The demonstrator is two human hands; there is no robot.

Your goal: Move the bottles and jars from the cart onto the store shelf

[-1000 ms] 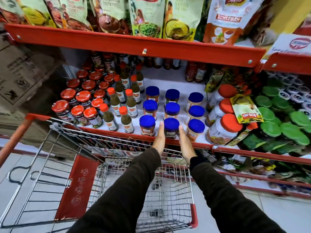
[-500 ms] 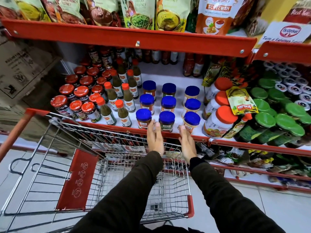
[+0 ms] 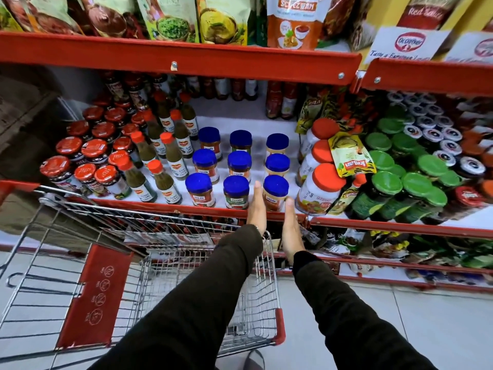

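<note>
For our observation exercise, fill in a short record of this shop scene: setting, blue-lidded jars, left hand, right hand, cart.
setting: store shelf with a red front edge, stocked with jars and bottles
blue-lidded jars: nine, in three rows of three; front right jar stands between the hands
left hand: open, flat, at that jar's left side
right hand: open, flat, just below and right of the jar
cart: wire basket, no jars visible inside

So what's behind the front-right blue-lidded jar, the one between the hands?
Behind that front-right jar stand two more blue-lidded jars, in a row going back. Beyond them is bare white shelf, then bottles at the back, partly in shadow.
</note>
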